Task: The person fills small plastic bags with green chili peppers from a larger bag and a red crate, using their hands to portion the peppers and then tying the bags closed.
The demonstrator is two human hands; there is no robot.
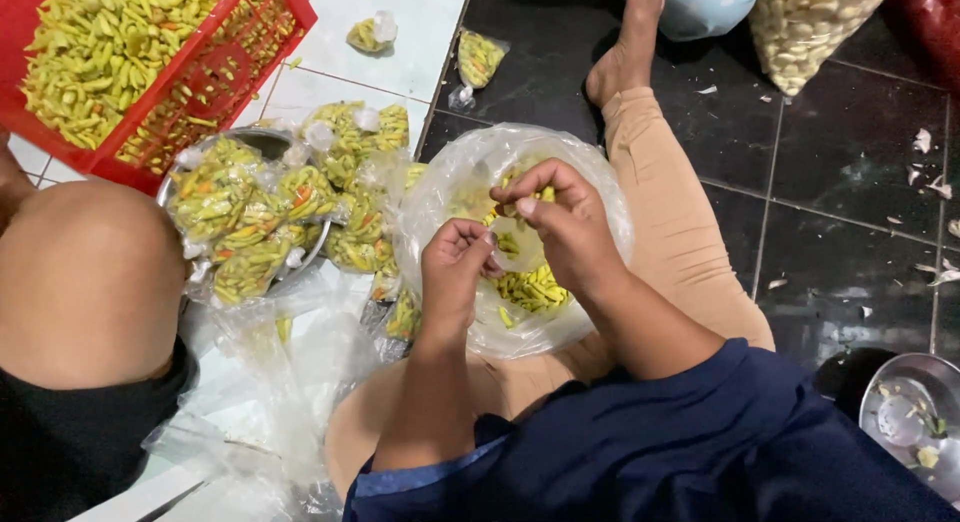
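The left hand (455, 267) and right hand (560, 217) meet over the lap, fingers pinched shut on the neck of a small clear bag (515, 244) of green chillies — it sits just above a large open plastic bag (460, 182) with more chillies at its bottom. To the left, filled small packets (240, 217) pile in a metal bowl (262, 140), with a red basket (215, 77) of loose chillies beyond — empty clear bags (290, 362) lie on the floor nearby.
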